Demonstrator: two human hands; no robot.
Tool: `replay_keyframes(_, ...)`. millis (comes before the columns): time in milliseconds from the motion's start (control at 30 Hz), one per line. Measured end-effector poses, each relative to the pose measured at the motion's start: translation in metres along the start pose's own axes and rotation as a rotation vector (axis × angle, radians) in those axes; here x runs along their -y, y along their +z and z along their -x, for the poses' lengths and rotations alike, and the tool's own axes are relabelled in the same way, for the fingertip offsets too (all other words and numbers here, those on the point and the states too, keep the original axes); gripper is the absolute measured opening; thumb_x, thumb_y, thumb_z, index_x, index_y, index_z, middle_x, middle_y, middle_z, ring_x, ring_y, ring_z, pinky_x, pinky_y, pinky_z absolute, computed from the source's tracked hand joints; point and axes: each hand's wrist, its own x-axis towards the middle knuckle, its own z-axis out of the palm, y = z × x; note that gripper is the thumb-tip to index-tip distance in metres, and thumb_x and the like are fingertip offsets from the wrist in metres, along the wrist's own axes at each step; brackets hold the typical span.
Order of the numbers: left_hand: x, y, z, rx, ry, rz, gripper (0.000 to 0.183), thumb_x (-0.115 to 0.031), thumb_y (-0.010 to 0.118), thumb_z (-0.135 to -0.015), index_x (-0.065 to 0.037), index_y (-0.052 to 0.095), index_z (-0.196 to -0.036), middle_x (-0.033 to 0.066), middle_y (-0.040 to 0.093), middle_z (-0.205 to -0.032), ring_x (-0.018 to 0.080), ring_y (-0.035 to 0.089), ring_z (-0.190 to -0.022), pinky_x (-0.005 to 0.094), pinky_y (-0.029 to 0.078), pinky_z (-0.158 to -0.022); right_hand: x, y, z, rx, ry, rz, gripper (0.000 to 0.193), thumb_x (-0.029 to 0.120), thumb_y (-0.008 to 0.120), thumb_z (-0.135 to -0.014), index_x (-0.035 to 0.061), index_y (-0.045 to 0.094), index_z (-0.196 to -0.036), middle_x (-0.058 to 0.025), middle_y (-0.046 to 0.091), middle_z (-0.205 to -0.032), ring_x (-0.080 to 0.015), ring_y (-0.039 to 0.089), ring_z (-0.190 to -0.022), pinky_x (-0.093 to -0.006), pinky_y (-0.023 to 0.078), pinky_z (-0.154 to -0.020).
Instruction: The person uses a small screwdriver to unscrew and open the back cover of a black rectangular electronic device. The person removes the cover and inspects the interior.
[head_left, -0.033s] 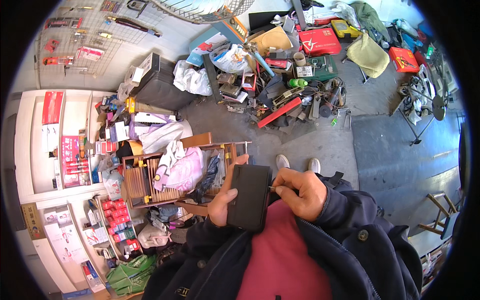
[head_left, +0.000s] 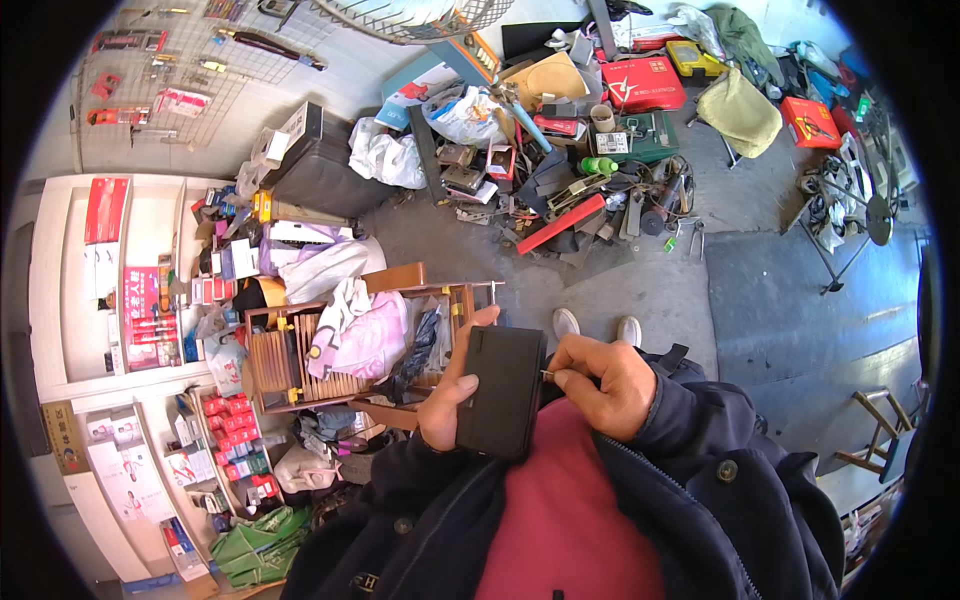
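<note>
A black, flat rectangular case (head_left: pixel 498 395) with a smooth face rests in my left hand (head_left: pixel 445 408), held upright in front of my chest. My left thumb presses on its near-left side and the fingers go behind it, where they are hidden. At the case's right edge, my right hand (head_left: pixel 612 388) pinches a thin, light metal piece (head_left: pixel 547 375) between thumb and forefinger. The piece's tip meets the edge of the case; whether it goes inside, I cannot tell. Most of it is covered by my fingers.
A wooden folding chair (head_left: pixel 295 350) bearing a pink cloth (head_left: pixel 375 335) stands to my left, beside white shelves (head_left: pixel 60 330) of boxed goods. Ahead, tools, boxes and scrap pile on the floor around a red bar (head_left: pixel 560 224). A stool (head_left: pixel 738 112) stands far right.
</note>
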Motion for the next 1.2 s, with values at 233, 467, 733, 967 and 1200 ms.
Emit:
replay_keyframes(233,0.001,-0.014,-0.007,0.016,0.027,-0.202,0.096,-0.033,0.055,-0.084,-0.004,0.017,-0.168,0.0164,0.050,-0.148,0.0259,0.058,-0.128,0.0362,0.048,-0.108,-0.007,-0.003,-0.007,0.002,0.030,-0.013,0.007,0.002,0.060,-0.096,-0.0022,0.063,-0.100,-0.0170,0.067,-0.076,-0.0279,0.066,-0.067,-0.0394,0.051,-0.064)
replay_keyframes(467,-0.003,-0.011,-0.001,-0.014,-0.045,-0.132,0.097,-0.033,0.056,-0.081,-0.005,0.021,-0.168,0.0128,0.048,-0.149,0.0225,0.051,-0.136,0.0336,0.037,-0.116,-0.011,-0.001,-0.015,0.035,0.122,0.027,0.008,0.003,0.060,-0.097,-0.0037,0.063,-0.100,-0.0151,0.069,-0.079,-0.0230,0.066,-0.070,-0.0371,0.051,-0.065)
replay_keyframes(733,0.003,-0.010,-0.001,-0.061,-0.007,0.069,0.065,-0.031,0.047,-0.102,-0.010,0.030,-0.161,0.0141,0.055,-0.141,0.0221,0.059,-0.125,0.0339,0.047,-0.107,-0.015,0.001,-0.018,0.049,0.092,-0.028,0.008,0.004,0.060,-0.097,-0.0026,0.064,-0.100,-0.0159,0.068,-0.076,-0.0240,0.065,-0.068,-0.0382,0.050,-0.064)
replay_keyframes(967,0.000,-0.003,-0.002,-0.089,-0.019,0.065,0.059,-0.038,0.040,-0.106,-0.008,0.033,-0.158,0.0176,0.056,-0.142,0.0328,0.063,-0.126,0.0476,0.054,-0.105,-0.014,0.003,-0.017,0.047,0.111,-0.020,0.009,0.004,0.061,-0.097,-0.0024,0.064,-0.100,-0.0163,0.067,-0.074,-0.0249,0.066,-0.067,-0.0386,0.051,-0.064)
replay_keyframes(1200,-0.001,-0.003,0.000,0.010,-0.047,0.251,0.056,-0.039,0.043,-0.109,-0.016,0.029,-0.158,0.0250,0.053,-0.146,0.0437,0.062,-0.128,0.0655,0.053,-0.105,-0.012,0.005,-0.014,0.040,0.038,-0.061,0.010,0.006,0.058,-0.102,-0.0016,0.064,-0.104,0.0000,0.055,-0.065,-0.0064,0.044,-0.060,-0.0297,0.036,-0.057)
